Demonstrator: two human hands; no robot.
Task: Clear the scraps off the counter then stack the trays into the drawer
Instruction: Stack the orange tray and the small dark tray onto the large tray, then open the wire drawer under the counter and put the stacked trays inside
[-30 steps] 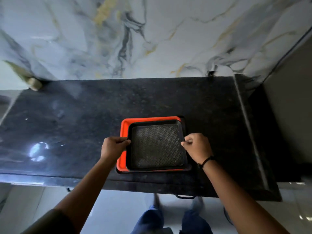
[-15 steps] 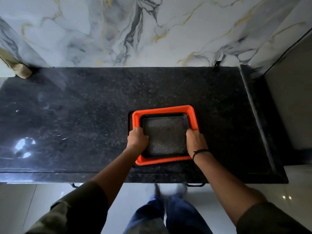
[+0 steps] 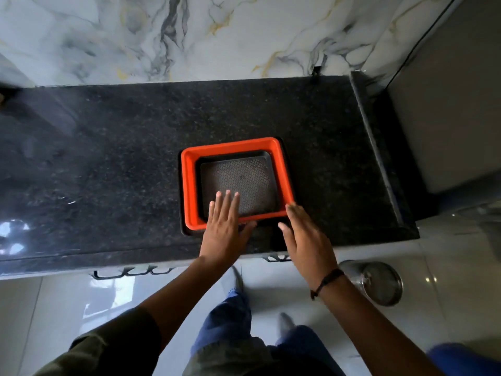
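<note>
Plainly, we have nothing gripped just now: starting at the left, our left hand [image 3: 225, 226] lies flat and spread, its fingertips [image 3: 227, 193] reaching over the near rim onto the patterned floor of the black tray [image 3: 244, 172], palm out past the edge and holding nothing. That black tray sits nested inside the orange tray [image 3: 189, 185], and a dark border showing around the orange one's outline suggests a further tray beneath, though we cannot be sure. The stack rests on the dark speckled tabletop [image 3: 108, 158], close to its near edge and a little right of centre; we see no scraps on the stone around it. To the right, our right hand [image 3: 306, 240] hovers equally slack and empty, fingers loosely extended by the near right corner of the orange tray; whether it touches the rim we cannot tell. We judge these trays to be moulded plastic: light, stiff enough to lift flat, and smooth on the walls, so a pinch on one side could let the nested ones slide or tip. Better, we think, to take the stack by two opposite rims, thumbs on top and fingers hooked under the lowest lip, lifting all together. Drawer handles [image 3: 132, 272] show just below the counter front.
</note>
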